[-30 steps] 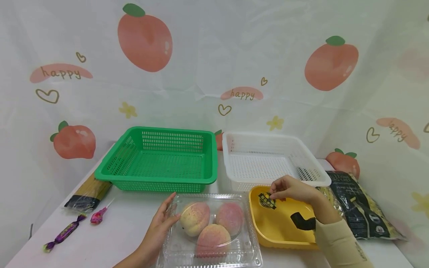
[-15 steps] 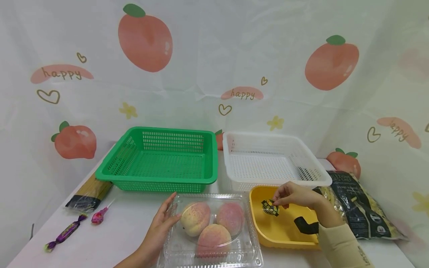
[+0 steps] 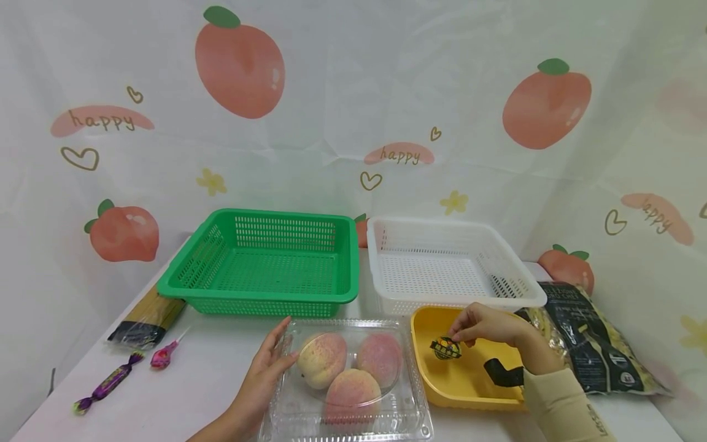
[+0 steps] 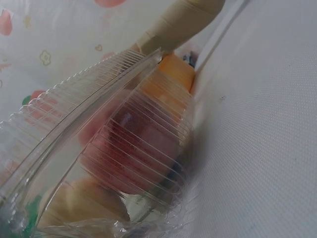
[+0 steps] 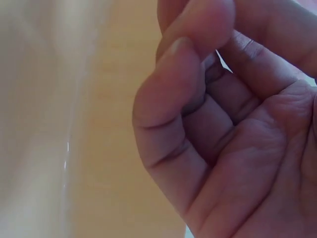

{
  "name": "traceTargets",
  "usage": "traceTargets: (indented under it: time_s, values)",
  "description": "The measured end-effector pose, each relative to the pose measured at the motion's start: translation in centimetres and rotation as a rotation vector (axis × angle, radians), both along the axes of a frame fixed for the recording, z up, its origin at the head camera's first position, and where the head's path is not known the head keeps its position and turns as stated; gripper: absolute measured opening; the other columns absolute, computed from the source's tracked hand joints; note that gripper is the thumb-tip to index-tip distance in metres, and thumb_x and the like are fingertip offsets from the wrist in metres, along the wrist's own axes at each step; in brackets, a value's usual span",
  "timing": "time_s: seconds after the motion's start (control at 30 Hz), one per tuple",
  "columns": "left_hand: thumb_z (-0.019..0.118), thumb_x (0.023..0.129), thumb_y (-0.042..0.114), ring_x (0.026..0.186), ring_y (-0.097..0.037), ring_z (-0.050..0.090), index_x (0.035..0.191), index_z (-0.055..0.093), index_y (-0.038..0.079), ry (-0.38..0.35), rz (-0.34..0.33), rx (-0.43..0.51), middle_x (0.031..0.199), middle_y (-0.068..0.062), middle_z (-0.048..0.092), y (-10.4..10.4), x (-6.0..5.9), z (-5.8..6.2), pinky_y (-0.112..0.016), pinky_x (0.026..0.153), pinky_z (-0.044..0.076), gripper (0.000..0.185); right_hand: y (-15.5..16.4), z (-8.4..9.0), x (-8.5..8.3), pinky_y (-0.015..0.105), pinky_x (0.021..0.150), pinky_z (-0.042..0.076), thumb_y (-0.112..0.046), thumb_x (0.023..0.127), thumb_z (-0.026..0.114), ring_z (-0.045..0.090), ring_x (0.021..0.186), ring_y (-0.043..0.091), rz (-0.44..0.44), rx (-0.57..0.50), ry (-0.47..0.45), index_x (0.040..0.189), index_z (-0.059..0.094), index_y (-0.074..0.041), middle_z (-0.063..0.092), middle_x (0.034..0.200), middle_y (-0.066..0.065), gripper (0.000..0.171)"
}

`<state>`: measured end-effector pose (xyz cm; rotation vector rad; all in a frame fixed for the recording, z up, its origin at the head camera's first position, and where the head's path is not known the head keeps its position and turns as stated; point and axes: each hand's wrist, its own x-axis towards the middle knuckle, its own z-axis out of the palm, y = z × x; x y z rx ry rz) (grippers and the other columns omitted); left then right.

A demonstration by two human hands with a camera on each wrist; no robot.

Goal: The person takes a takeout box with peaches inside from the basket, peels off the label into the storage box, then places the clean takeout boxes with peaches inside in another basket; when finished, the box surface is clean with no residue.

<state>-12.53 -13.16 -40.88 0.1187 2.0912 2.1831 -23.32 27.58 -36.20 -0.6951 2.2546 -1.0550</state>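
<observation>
My right hand (image 3: 488, 328) pinches a small round black-and-yellow sticker (image 3: 445, 348) between thumb and forefinger. The sticker hangs over the yellow basin (image 3: 469, 402) and faces the head camera. In the right wrist view the curled fingers (image 5: 168, 94) show against yellow, with the sticker out of sight. My left hand (image 3: 259, 377) rests at the left side of a clear plastic clamshell box (image 3: 405, 402), thumb over the lid's edge and fingers straight along the side. Inside the closed box lie three peaches (image 3: 352, 396). In the left wrist view the ribbed box wall (image 4: 74, 101) fills the middle.
A green basket (image 3: 259, 296) and a white basket (image 3: 394, 301) stand behind. At left lie a brown packet with a black band (image 3: 146, 322), a pink lollipop (image 3: 163, 356) and a purple wrapped candy (image 3: 109, 383). A black printed bag (image 3: 588, 344) lies at right.
My right hand has moved slightly right and down over the basin with the sticker, which has turned in the fingers. The left hand and the box stay in place.
</observation>
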Motion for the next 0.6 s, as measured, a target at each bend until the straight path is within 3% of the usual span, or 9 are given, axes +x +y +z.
traceTargets:
  time_s: [0.6]
  values:
    - [0.046,0.096,0.015,0.143,-0.041,0.000,0.149,0.012,0.013,0.007,0.002,0.000,0.158,-0.013,-0.003,0.03,0.02,0.01,-0.062,0.111,0.013,0.063,0.19,-0.01,0.01,0.022,0.062,0.051,-0.016,0.089,0.061,0.056,0.065,0.003,-0.015,0.022,0.014,0.097,0.069,0.004,0.069,0.085,0.009,0.023]
